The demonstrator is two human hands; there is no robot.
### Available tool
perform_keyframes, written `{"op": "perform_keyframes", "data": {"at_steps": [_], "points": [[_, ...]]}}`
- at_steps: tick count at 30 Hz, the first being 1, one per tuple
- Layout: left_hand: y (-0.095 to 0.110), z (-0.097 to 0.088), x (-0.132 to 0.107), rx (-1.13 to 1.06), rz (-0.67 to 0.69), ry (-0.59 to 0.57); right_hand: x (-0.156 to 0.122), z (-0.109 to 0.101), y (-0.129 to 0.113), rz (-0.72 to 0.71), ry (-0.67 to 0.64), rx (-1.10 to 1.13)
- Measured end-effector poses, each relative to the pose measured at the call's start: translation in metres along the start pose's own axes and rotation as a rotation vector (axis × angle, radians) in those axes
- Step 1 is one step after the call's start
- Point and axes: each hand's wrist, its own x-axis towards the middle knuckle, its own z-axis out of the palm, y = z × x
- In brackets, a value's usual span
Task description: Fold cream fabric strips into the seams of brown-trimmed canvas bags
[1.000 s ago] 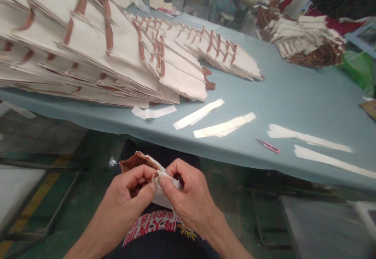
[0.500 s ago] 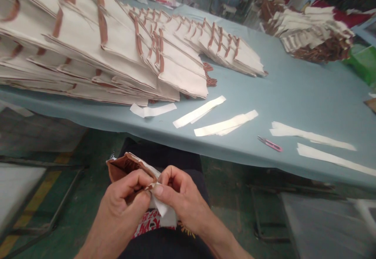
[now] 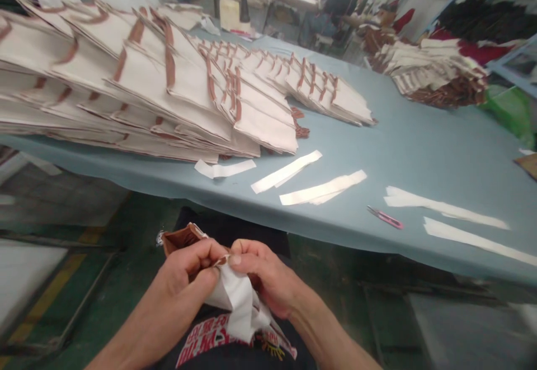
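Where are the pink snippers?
In the head view, the pink snippers lie right of centre near the front edge of the blue table, between white strips.

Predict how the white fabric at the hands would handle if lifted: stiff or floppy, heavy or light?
Probably floppy: the white fabric droops in creased folds below the left hand and right hand. Likely light, since it looks thin. Unlikely to roll, given its loose, flat-sided folds.

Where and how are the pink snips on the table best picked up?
The snips are probably best taken by the pink handle, from above and the near side of the table. They lie with handle toward the right and the near edge, metal tips angled away leftward, so this approach avoids the tips.
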Motion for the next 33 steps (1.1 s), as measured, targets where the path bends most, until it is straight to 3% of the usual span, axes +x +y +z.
{"op": "perform_keyframes", "data": {"at_steps": [3, 6, 8, 12, 15, 18, 23, 28, 33], "points": [[0.006, -0.011, 0.000, 0.092, 0.086, -0.094, -0.003, -0.001, -0.016, 0.044, -0.057, -0.091], [0.018, -0.021, -0.001, 0.102, 0.101, -0.116, -0.006, 0.003, -0.027, 0.024, -0.091, -0.214], [0.028, -0.028, -0.002, 0.069, 0.091, -0.120, -0.011, 0.007, -0.034, -0.112, -0.046, -0.357], [0.043, -0.041, -0.006, 0.107, 0.153, -0.160, -0.031, 0.020, -0.056, -0.593, 0.128, -0.677], [0.047, -0.049, -0.010, 0.166, 0.213, -0.235, -0.041, 0.034, -0.074, -0.797, 0.004, -0.885], [0.046, -0.055, -0.015, 0.250, 0.287, -0.232, -0.038, 0.045, -0.086, -0.850, -0.169, -1.078], [0.042, -0.057, -0.025, 0.308, 0.351, -0.135, -0.027, 0.050, -0.093, -0.840, -0.248, -1.300], [0.039, -0.053, -0.028, 0.404, 0.443, -0.008, -0.026, 0.048, -0.088, -0.706, -0.302, -1.205], [0.038, -0.040, -0.029, 0.452, 0.589, 0.083, -0.027, 0.044, -0.082, -0.641, -0.263, -1.126]]}}
